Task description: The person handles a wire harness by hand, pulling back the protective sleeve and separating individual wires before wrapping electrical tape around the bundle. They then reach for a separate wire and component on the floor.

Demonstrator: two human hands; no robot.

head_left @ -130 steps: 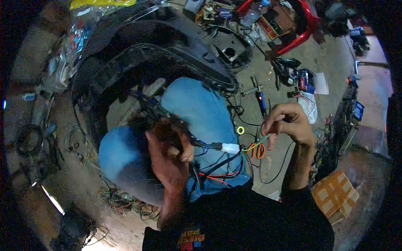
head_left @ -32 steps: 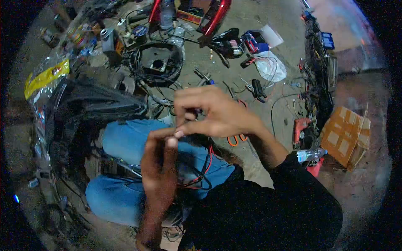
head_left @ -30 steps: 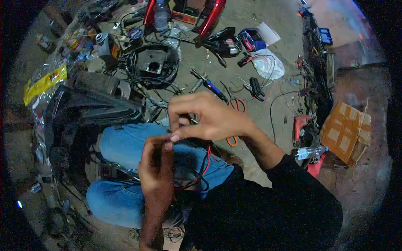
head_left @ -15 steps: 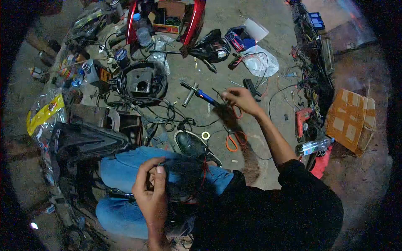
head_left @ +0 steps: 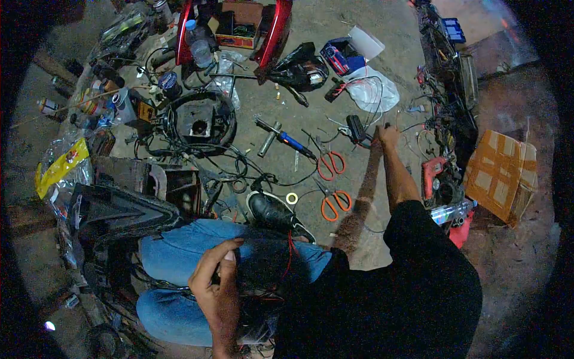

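Note:
My left hand [head_left: 218, 278] is held over my lap, thumb and fingers pinched together; what they hold, if anything, is too dark to tell. Thin red wires [head_left: 290, 254] hang beside my knee. My right hand [head_left: 388, 136] reaches out over the floor, fingers closed near a dark cable and just right of a black device [head_left: 356, 128]. Whatever is between those fingers is too small to tell. Nearer to me lie two pairs of orange-handled scissors [head_left: 336, 205], a blue-handled tool [head_left: 293, 143] and a yellowish tape ring [head_left: 292, 198].
A red drill [head_left: 431, 173], a plastic bottle [head_left: 451, 212] and a cardboard box [head_left: 502, 173] are at the right. A black round housing [head_left: 200, 122] with cables lies left of centre. White plastic bag [head_left: 373, 91] and red curved panels [head_left: 276, 33] are farther off.
My right hand has moved right, from above the scissors and blue-handled tool to beside the black device. My left hand has stayed nearly in place, still pinched.

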